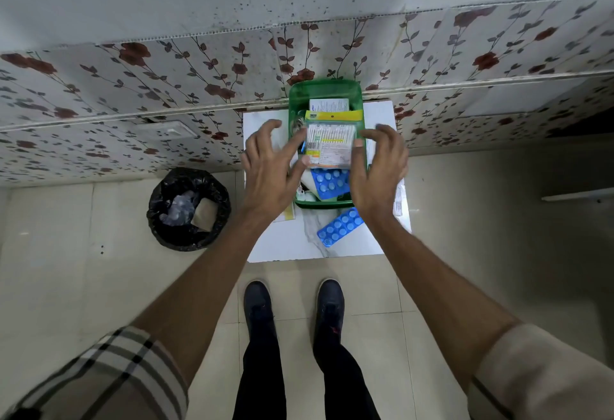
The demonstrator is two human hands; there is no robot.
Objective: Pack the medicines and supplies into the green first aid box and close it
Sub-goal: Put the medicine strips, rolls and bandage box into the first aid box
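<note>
Head view: both hands' grips [270,167] [382,167] pinch a swab packet [330,145], hiding the green box [324,89] contents.

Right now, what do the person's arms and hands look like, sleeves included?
Both hands are bare, with no gloves, rings or watch showing. The left hand comes from a sleeve in a beige, white and black check, pushed up past the forearm. The right hand has a plain cream sleeve, also pushed up.

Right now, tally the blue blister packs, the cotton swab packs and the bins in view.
Blue blister packs: 2, one in the green box, one on the table
Cotton swab packs: 1
Bins: 1
Total: 4
</note>
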